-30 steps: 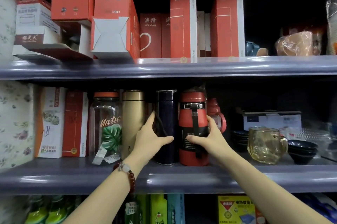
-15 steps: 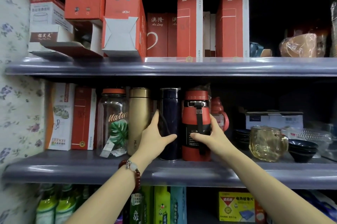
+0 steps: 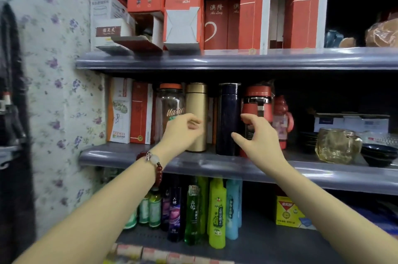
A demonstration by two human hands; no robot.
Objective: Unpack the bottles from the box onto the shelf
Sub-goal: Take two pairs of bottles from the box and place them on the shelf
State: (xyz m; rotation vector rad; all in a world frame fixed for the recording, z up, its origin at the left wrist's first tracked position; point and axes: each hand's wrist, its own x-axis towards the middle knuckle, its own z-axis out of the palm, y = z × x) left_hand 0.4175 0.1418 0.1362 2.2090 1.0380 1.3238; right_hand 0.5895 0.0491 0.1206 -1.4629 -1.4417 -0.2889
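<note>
On the middle shelf [image 3: 215, 165] stand a clear glass jar with an orange lid [image 3: 171, 100], a gold flask [image 3: 197, 102], a dark blue flask [image 3: 228, 117] and a red bottle with a black strap [image 3: 258, 100]. My left hand [image 3: 183, 130] hovers in front of the jar and gold flask, fingers loosely curled, holding nothing. My right hand [image 3: 256, 136] is spread in front of the red bottle, just right of the blue flask, touching neither clearly. The box the bottles come from is not in view.
Red and white cartons [image 3: 185, 12] fill the top shelf. A small red kids' bottle [image 3: 283, 117], an amber glass mug [image 3: 338, 145] and dark bowls [image 3: 379, 154] sit to the right. Coloured bottles [image 3: 216, 210] line the lower shelf. A floral wall [image 3: 58, 91] stands at left.
Both hands have let go of the dark blue flask and red bottle and drawn back toward me. The view has swung left and down.
</note>
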